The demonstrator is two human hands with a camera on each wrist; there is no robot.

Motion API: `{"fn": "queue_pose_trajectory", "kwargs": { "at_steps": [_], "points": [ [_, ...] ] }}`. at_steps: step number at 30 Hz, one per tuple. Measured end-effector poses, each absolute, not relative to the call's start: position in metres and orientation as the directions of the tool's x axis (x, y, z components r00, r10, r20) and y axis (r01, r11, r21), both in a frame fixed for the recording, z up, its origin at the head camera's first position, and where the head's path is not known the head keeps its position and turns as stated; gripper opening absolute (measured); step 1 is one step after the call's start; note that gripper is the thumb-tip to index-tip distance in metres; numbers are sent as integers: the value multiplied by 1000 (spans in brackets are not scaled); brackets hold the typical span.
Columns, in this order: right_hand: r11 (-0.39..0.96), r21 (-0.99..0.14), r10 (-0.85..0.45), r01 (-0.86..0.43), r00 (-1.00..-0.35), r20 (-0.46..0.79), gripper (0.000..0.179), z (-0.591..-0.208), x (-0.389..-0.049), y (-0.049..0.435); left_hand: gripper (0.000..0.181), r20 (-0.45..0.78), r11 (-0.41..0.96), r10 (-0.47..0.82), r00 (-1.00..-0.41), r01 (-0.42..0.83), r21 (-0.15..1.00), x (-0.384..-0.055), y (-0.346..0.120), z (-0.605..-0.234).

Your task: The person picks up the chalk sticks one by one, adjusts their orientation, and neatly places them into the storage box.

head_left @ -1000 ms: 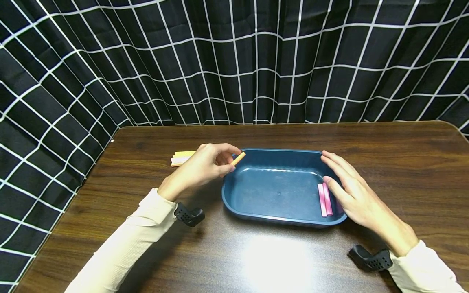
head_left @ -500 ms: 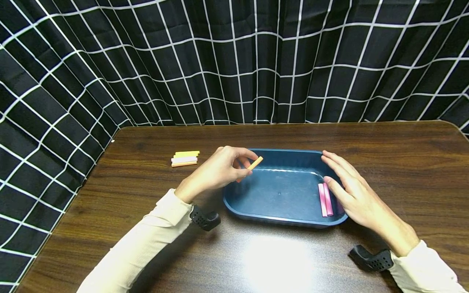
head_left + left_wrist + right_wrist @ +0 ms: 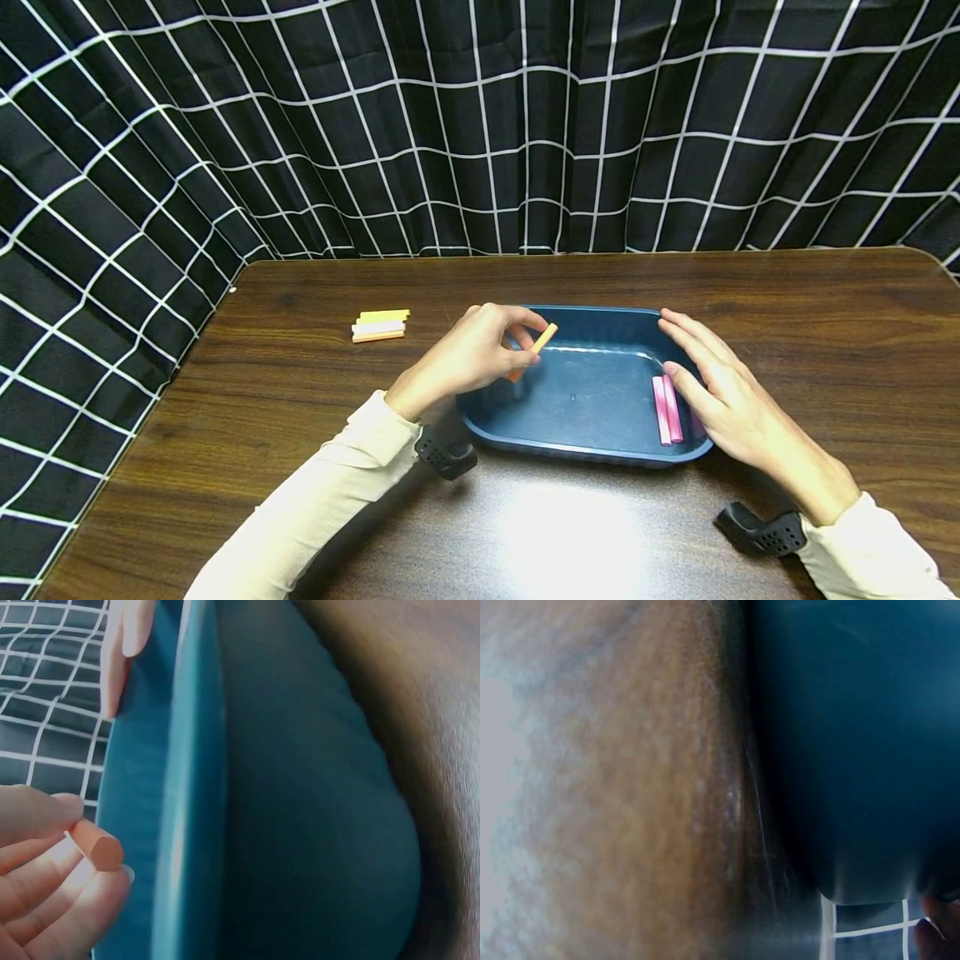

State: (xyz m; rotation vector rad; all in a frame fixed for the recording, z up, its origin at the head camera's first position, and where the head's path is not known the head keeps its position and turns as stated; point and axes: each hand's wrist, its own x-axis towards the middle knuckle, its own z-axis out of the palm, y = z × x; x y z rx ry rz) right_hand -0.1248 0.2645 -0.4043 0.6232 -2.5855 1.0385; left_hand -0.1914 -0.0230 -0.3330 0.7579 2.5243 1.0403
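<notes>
My left hand (image 3: 480, 350) is over the left part of a blue plastic tub (image 3: 570, 417). It pinches an orange chalk stick (image 3: 545, 337) between thumb and fingers, tilted above the tub floor. The left wrist view shows one end of this chalk stick (image 3: 103, 850) sticking out of the fingertips. At the tub's right side, my right hand (image 3: 723, 396) rests on the rim with its fingers extended. Beside its thumb, two pink chalk sticks (image 3: 661, 410) lie side by side on the tub floor. In the right wrist view, only fingertips (image 3: 928, 939) show at the lower right corner.
Left of the tub, a small row of chalk sticks, yellow (image 3: 384, 316), white (image 3: 378, 328) and orange (image 3: 378, 337), lies on the brown wooden table (image 3: 247, 400). A black curtain (image 3: 517, 125) with white grid lines hangs behind the table's far edge.
My left hand has moved right with the orange chalk stick, from the tub's left rim to over its inside. The row of chalk on the table is uncovered. My right hand stays put.
</notes>
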Motion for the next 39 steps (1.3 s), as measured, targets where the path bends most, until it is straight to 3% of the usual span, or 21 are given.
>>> {"fn": "queue_pose_trajectory", "kwargs": {
  "at_steps": [11, 30, 39],
  "points": [
    [643, -600, -289, -476, -876, 386, 51, -402, -123, 265, 41, -120, 589, 576, -808, 309, 747, -188, -4, -339],
    [642, -587, -296, -493, -866, 403, 50, -402, -124, 265, 42, -105, 658, 553, -826, 356, 663, -183, 26, -353],
    [644, -627, -278, -438, -898, 342, 52, -402, -121, 264, 47, -141, 656, 558, -818, 331, 678, -183, 38, -359]
  ]
}}
